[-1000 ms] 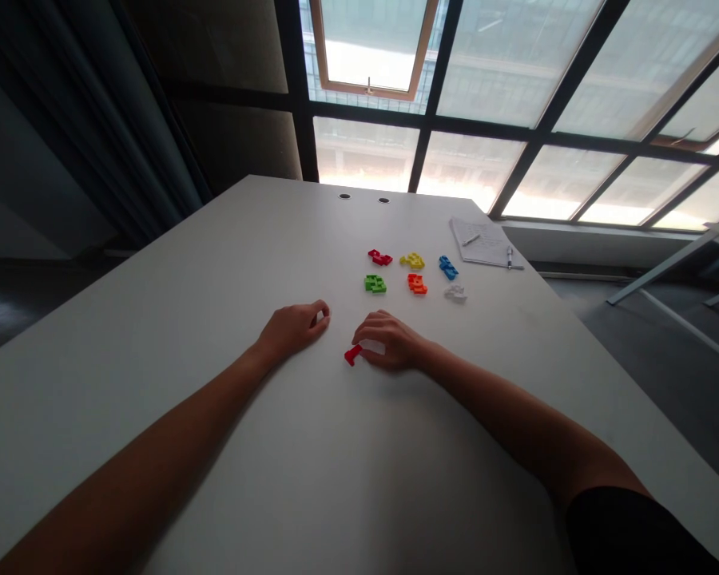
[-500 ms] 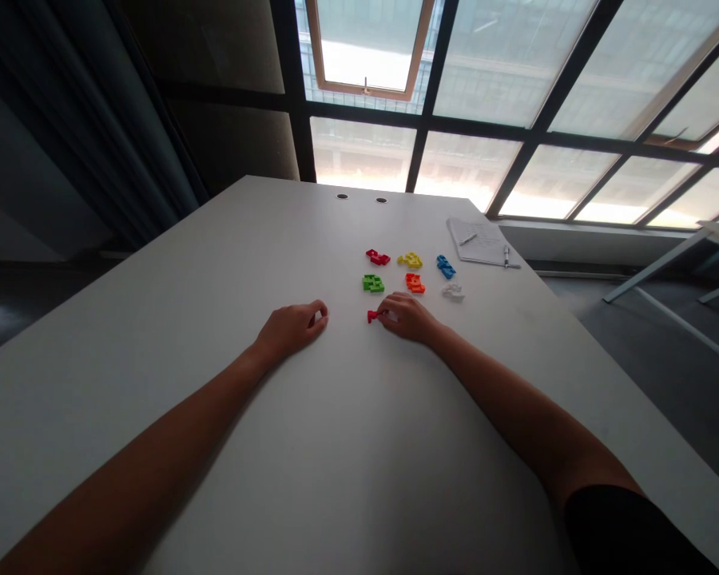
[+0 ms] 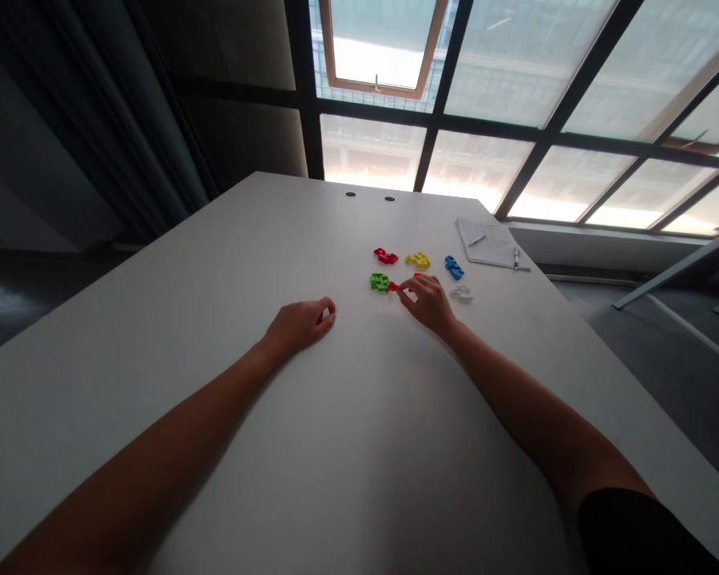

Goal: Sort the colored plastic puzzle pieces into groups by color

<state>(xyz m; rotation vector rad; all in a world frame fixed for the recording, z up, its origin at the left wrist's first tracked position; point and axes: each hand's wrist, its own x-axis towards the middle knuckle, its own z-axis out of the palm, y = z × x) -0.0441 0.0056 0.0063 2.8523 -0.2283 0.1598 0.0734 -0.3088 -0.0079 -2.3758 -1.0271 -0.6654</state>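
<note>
My right hand (image 3: 430, 305) pinches a small red plastic piece (image 3: 393, 287) between thumb and fingertips. That piece is at the right edge of a green plastic block cluster (image 3: 379, 282); whether the two touch I cannot tell. Behind my right hand, orange pieces (image 3: 418, 275) are mostly hidden. A white cluster (image 3: 461, 293) lies just right of the hand. My left hand (image 3: 299, 323) rests on the table, fingers curled and thumb near the index finger, with nothing visible in it.
Farther back on the white table (image 3: 264, 239) lie red pieces (image 3: 386, 255), yellow pieces (image 3: 418, 259) and blue pieces (image 3: 454, 267). Paper sheets (image 3: 494, 249) with two pens are at the right edge. Two round cable holes are near the far edge.
My right hand has moved forward and slightly right with the red piece, up to the green cluster, now covering most of the orange pieces. My left hand stays in place; the view shifts slightly.
</note>
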